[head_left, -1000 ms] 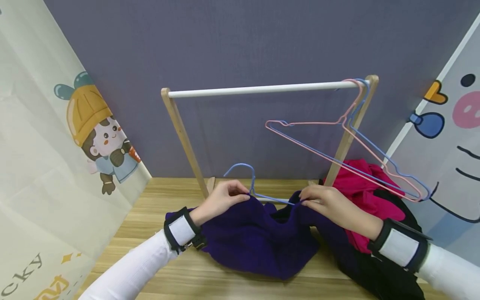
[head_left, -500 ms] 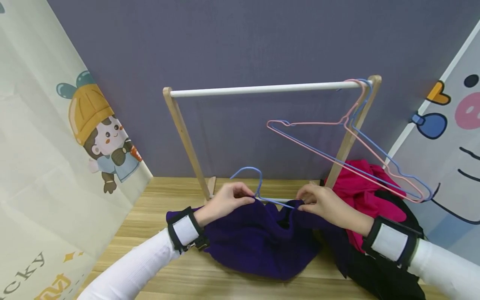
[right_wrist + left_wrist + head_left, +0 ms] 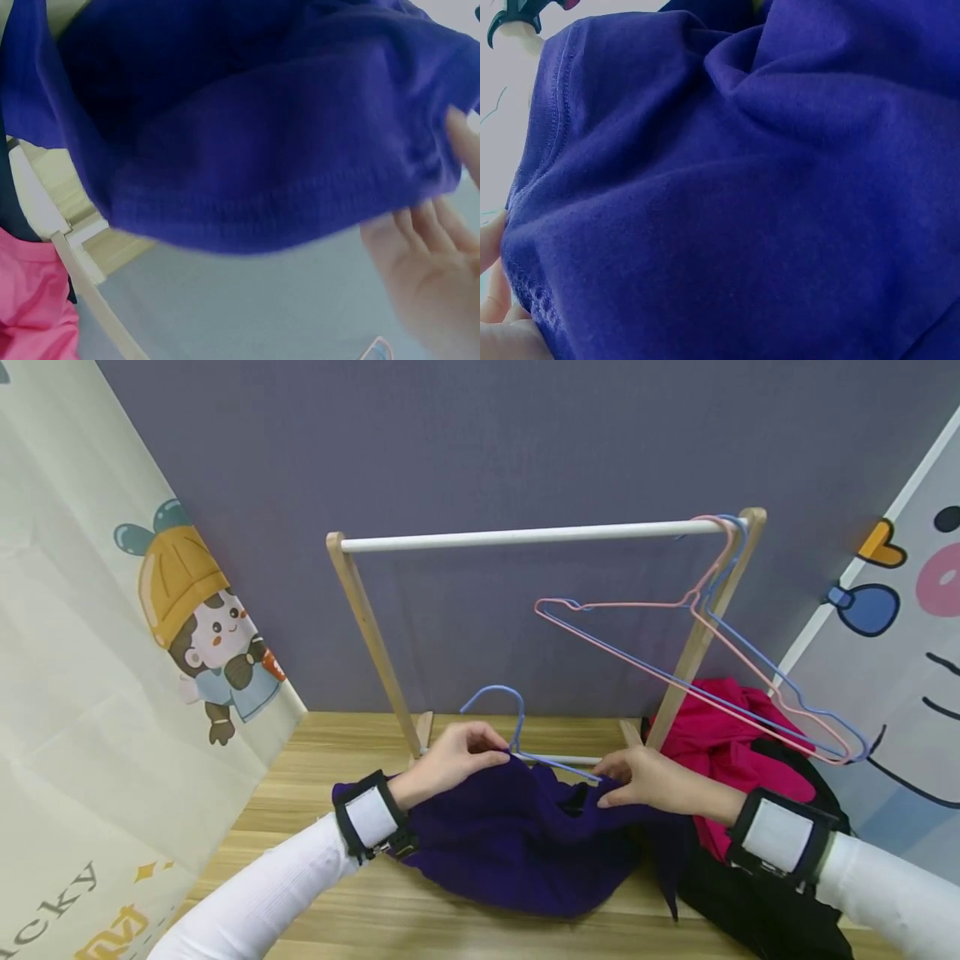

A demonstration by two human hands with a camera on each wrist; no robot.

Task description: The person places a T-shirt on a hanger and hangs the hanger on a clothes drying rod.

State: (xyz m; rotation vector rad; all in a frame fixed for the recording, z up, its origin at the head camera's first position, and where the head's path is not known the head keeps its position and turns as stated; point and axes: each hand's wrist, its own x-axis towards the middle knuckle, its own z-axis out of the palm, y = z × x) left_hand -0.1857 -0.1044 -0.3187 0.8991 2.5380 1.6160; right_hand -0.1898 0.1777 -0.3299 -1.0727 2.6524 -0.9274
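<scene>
A dark purple shirt [image 3: 525, 860] lies bunched on the wooden table in the head view. The blue hanger [image 3: 521, 718] stands partly inside its neck opening, hook up, with the lower part hidden by cloth. My left hand [image 3: 459, 760] pinches the shirt's edge just left of the hook. Across the opening, my right hand [image 3: 651, 783] pinches the cloth between thumb and fingers near the hanger's right end. The left wrist view shows fingertips on the stitched edge of the shirt [image 3: 705, 217]. In the right wrist view, thumb and fingers lie on either side of a hem [image 3: 255, 217].
A rack with a white rail [image 3: 525, 536] and wooden legs stands behind the hands. A pink hanger [image 3: 622, 606] and another blue hanger [image 3: 783, 677] hang at its right end. Pink cloth [image 3: 720, 743] and black cloth [image 3: 757, 902] lie piled at the right.
The blue hanger in the shirt has shifted slightly right. My right hand has moved a little down along the opening, and a pointed fold of shirt now hangs below it. My left hand keeps its pinch.
</scene>
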